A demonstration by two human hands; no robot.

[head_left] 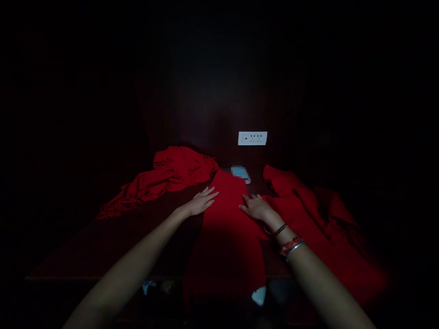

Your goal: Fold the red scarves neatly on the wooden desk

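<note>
A red scarf (pixel 224 228) lies as a long flat strip down the middle of a dark table (pixel 113 242), its near end hanging over the front edge. My left hand (pixel 201 201) lies flat on the strip's left edge, fingers stretched out, a ring on one finger. My right hand (pixel 255 208) rests flat on the strip's right edge, fingers spread. Bracelets circle my right wrist (pixel 290 244).
A crumpled red scarf with fringe (pixel 164 176) lies at the left back. Another red heap (pixel 318 214) spreads at the right. A small light-blue object (pixel 240 172) sits behind the strip. A white wall socket (pixel 253 138) is on the dark back wall. The room is very dim.
</note>
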